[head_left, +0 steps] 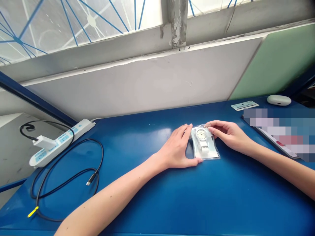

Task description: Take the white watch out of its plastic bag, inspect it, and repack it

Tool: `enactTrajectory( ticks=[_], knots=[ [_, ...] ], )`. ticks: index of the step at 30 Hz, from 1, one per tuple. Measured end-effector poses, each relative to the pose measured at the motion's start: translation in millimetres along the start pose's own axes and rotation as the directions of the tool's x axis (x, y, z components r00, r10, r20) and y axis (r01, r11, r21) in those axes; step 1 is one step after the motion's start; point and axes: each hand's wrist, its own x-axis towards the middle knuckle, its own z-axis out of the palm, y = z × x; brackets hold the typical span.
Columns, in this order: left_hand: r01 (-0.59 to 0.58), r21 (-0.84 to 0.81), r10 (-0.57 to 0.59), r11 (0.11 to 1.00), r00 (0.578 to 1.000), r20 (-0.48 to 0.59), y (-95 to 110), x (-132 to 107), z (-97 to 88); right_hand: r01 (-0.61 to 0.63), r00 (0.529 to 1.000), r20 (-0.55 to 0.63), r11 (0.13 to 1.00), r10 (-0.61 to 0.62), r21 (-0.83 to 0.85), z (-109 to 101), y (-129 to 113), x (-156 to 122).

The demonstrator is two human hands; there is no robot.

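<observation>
A white wristwatch sealed in a clear plastic bag [206,146] lies flat on the blue table [172,203]. My left hand [178,147] rests on the table at the bag's left edge, fingers stretched flat, thumb touching its lower left corner. My right hand [228,134] sits at the bag's upper right corner, its fingers curled and pinching that corner of the plastic. The watch face points up, near the top of the bag.
A white power strip [61,141] with a plugged-in white charger [44,142] lies at the left. A black USB cable [71,178] loops beside it. A white earbud case [279,100] and a label [244,105] sit far right. A wall runs behind.
</observation>
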Motion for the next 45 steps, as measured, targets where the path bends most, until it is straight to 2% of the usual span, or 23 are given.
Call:
enactTrajectory(
  ticks=[3, 5, 7, 10, 12, 16, 23, 28, 38, 45],
  knots=[
    [0.018, 0.002, -0.018, 1.0, 1.0, 0.007, 0.3, 0.8, -1.1, 0.11, 0.993, -0.015, 0.984, -0.114, -0.143, 3.6, 1.5, -1.7],
    [0.066, 0.011, -0.066, 0.998, 0.997, 0.034, 0.7, 1.9, -3.2, 0.225, 0.971, -0.006, 0.923, -0.238, -0.312, 4.9, 1.9, -3.3],
    [0.124, 0.026, -0.125, 0.992, 0.99, 0.062, 0.4, 3.4, -5.9, 0.318, 0.943, 0.063, 0.822, -0.328, -0.473, 3.8, 2.4, -4.3],
    [0.156, 0.051, -0.159, 0.986, 0.985, 0.07, -1.8, 6.4, -9.8, 0.377, 0.926, 0.208, 0.721, -0.316, -0.581, -2.0, 3.6, -3.8],
    [0.145, 0.081, -0.151, 0.986, 0.985, 0.083, -3.7, 8.5, -12.0, 0.393, 0.919, 0.281, 0.701, -0.277, -0.596, -6.9, 4.0, -2.6],
    [0.141, 0.124, -0.156, 0.982, 0.981, 0.115, -5.8, 11.2, -15.4, 0.414, 0.905, 0.354, 0.676, -0.236, -0.61, -14.3, 1.2, -0.8],
    [0.101, 0.147, -0.124, 0.984, 0.979, 0.159, -10.4, 11.2, -19.5, 0.396, 0.896, 0.416, 0.705, -0.157, -0.588, -22.3, -4.6, 0.6],
    [0.082, 0.128, -0.102, 0.988, 0.982, 0.156, -14.2, 10.4, -21.0, 0.393, 0.898, 0.403, 0.732, -0.176, -0.556, -23.8, -0.4, 2.5],
    [0.119, 0.13, -0.141, 0.984, 0.974, 0.176, -12.8, 9.4, -20.5, 0.433, 0.889, 0.405, 0.684, -0.215, -0.587, -22.2, 5.8, 4.3],
    [0.079, 0.135, -0.1, 0.988, 0.983, 0.156, -13.6, 9.5, -19.9, 0.474, 0.875, 0.39, 0.663, -0.285, -0.579, -19.5, 5.7, 3.3]
  ],
)
